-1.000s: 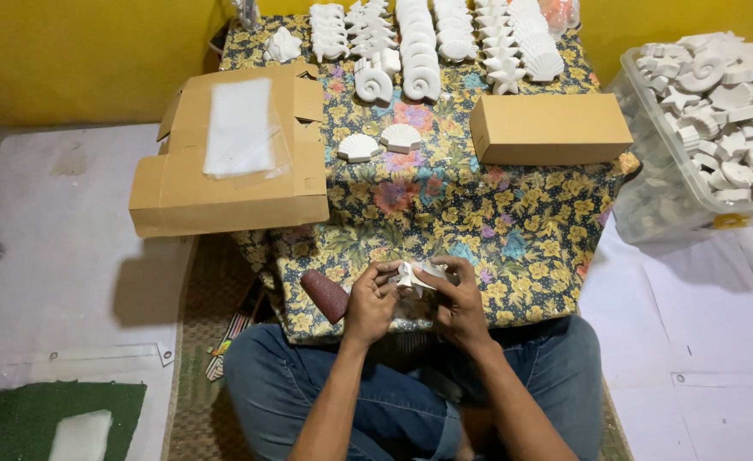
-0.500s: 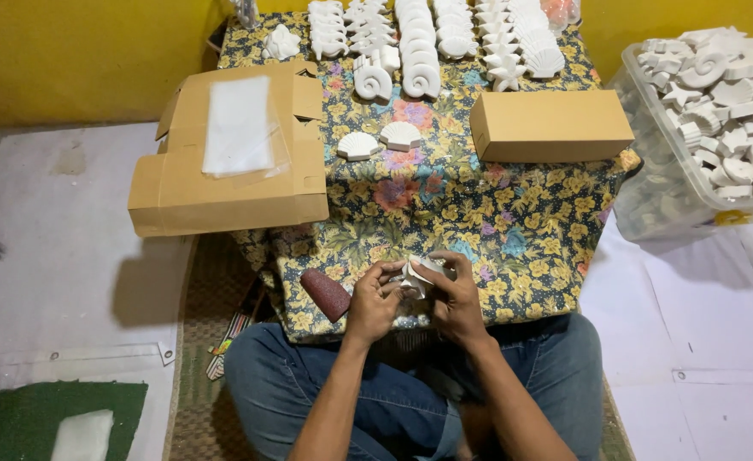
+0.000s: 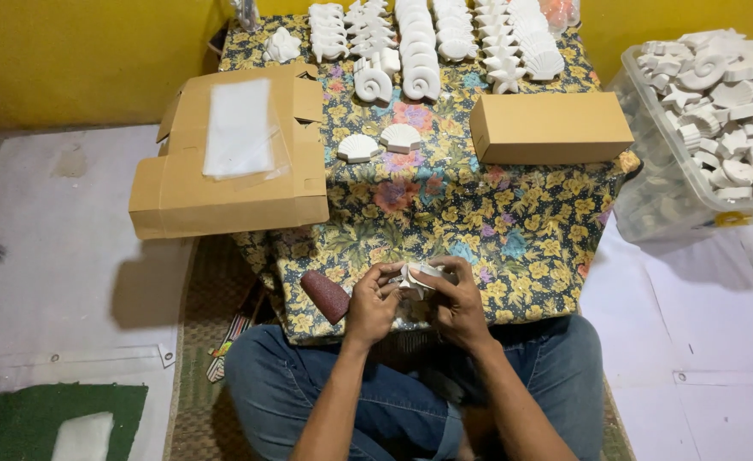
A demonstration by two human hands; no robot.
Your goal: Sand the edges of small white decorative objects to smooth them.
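Both hands meet over the near edge of a low table with a floral cloth (image 3: pixel 513 230). My left hand (image 3: pixel 372 303) and my right hand (image 3: pixel 457 303) grip a small white plaster piece (image 3: pixel 416 277) between their fingers; its shape is mostly hidden. A dark reddish sanding block (image 3: pixel 325 294) lies on the cloth just left of my left hand. Two white shell pieces (image 3: pixel 380 143) sit further back on the cloth.
Rows of white plaster shells and starfish (image 3: pixel 427 43) line the table's far side. A closed brown box (image 3: pixel 549 128) sits at right, an open cardboard box (image 3: pixel 222 162) with clear bags at left. A clear bin (image 3: pixel 650 179) holds several white pieces.
The hands have stayed at the table's near edge, fingers shifting slightly on the white piece. Nothing else has moved.
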